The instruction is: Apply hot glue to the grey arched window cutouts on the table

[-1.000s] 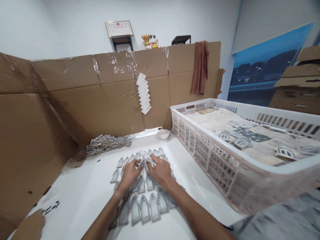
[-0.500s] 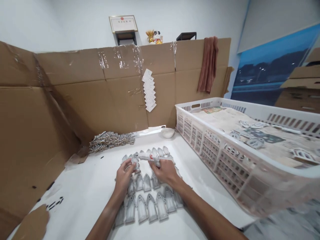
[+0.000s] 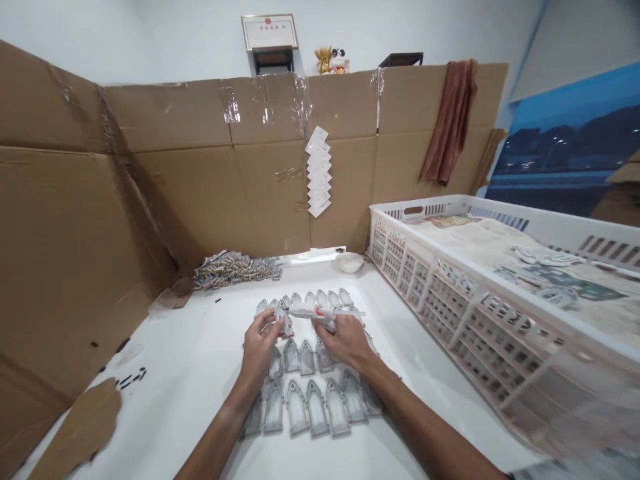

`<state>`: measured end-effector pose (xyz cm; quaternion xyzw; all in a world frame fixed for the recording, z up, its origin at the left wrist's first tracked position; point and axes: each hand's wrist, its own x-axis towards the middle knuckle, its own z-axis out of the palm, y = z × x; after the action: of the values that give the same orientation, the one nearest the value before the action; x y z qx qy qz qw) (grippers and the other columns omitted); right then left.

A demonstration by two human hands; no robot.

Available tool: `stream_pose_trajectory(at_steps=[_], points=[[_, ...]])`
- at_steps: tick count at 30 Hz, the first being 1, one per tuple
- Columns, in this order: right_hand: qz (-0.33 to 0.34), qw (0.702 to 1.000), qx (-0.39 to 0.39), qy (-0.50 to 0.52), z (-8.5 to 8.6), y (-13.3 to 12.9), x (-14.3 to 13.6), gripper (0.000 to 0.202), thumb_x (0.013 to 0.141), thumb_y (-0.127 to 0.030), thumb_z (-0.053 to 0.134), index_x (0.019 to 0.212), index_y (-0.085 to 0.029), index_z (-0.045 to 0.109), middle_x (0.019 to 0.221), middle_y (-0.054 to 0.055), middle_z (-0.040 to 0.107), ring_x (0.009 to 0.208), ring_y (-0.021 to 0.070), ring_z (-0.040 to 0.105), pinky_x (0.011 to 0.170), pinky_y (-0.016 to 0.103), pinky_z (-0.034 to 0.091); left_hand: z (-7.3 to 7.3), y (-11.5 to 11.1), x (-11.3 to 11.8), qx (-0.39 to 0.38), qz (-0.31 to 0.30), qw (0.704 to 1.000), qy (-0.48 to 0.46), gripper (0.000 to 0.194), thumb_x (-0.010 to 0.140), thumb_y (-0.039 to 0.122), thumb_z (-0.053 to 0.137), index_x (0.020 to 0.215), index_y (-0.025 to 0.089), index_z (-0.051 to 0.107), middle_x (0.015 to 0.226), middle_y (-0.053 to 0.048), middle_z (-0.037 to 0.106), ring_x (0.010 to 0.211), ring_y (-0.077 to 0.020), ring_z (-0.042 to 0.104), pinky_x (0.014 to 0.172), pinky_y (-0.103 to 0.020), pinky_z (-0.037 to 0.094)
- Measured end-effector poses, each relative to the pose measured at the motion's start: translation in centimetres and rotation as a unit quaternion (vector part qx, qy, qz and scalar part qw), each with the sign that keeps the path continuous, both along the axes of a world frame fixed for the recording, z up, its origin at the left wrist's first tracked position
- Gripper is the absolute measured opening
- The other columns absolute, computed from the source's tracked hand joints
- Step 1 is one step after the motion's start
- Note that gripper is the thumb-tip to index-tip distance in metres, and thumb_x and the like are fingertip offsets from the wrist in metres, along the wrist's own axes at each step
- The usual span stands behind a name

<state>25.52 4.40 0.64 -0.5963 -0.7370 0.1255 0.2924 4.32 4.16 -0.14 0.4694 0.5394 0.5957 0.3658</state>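
Note:
Several grey arch-shaped pieces lie in rows on the white table. My left hand holds one such grey piece lifted a little above the rows. My right hand grips a small white tube with a red mark, its tip pointing left toward the held piece. Both hands hover over the middle rows.
A pile of small silver parts lies at the back left. A small white bowl sits by the cardboard wall. A big white slotted crate with more pieces fills the right. Cardboard scrap lies front left.
My left hand has lifted a grey piece off the rows and my right hand has raised the tube next to it. The view has shifted left.

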Motion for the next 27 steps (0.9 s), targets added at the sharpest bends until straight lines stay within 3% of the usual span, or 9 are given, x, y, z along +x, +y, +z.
stream_pose_trajectory(at_steps=[12, 19, 22, 27], points=[[-0.035, 0.999, -0.009, 0.001, 0.0, -0.1, -0.2, 0.032, 0.098, -0.039, 0.063, 0.076, -0.022, 0.079, 0.075, 0.008, 0.079, 0.074, 0.0243, 0.074, 0.066, 0.03, 0.041, -0.1, -0.2, 0.0, 0.005, -0.003, 1.0, 0.009, 0.064, 0.071, 0.055, 0.086, 0.117, 0.014, 0.07, 0.112, -0.012, 0.075, 0.096, -0.027, 0.076, 0.078, -0.035, 0.063], [-0.006, 0.998, 0.062, 0.011, -1.3, 0.3, -0.4, 0.022, 0.097, -0.04, 0.063, 0.095, -0.027, 0.081, 0.077, 0.002, 0.078, 0.077, 0.0215, 0.072, 0.071, 0.027, 0.043, -0.2, -0.2, 0.0, 0.016, 0.006, 1.0, 0.011, 0.066, 0.071, 0.057, 0.085, 0.119, 0.014, 0.069, 0.115, -0.014, 0.075, 0.091, -0.0268, 0.076, 0.077, -0.038, 0.063], [0.01, 0.997, 0.08, 0.018, -0.9, 0.1, -0.3, 0.021, 0.097, -0.038, 0.062, 0.102, -0.028, 0.08, 0.081, 0.0, 0.079, 0.077, 0.0199, 0.072, 0.072, 0.026, 0.043, -0.3, -0.3, 0.0, 0.027, 0.016, 0.999, 0.039, 0.063, 0.073, 0.057, 0.083, 0.118, 0.015, 0.069, 0.111, -0.013, 0.075, 0.088, -0.0261, 0.076, 0.078, -0.038, 0.063], [0.001, 0.999, 0.042, -0.015, 0.1, -0.5, 0.0, 0.021, 0.097, -0.041, 0.062, 0.103, -0.03, 0.079, 0.081, -0.001, 0.08, 0.077, 0.0206, 0.073, 0.068, 0.028, 0.04, -0.4, -0.7, -0.1, 0.074, 0.019, 0.985, 0.155, 0.047, 0.087, 0.051, 0.073, 0.121, 0.018, 0.071, 0.112, -0.012, 0.077, 0.096, -0.0262, 0.074, 0.087, -0.038, 0.06]])
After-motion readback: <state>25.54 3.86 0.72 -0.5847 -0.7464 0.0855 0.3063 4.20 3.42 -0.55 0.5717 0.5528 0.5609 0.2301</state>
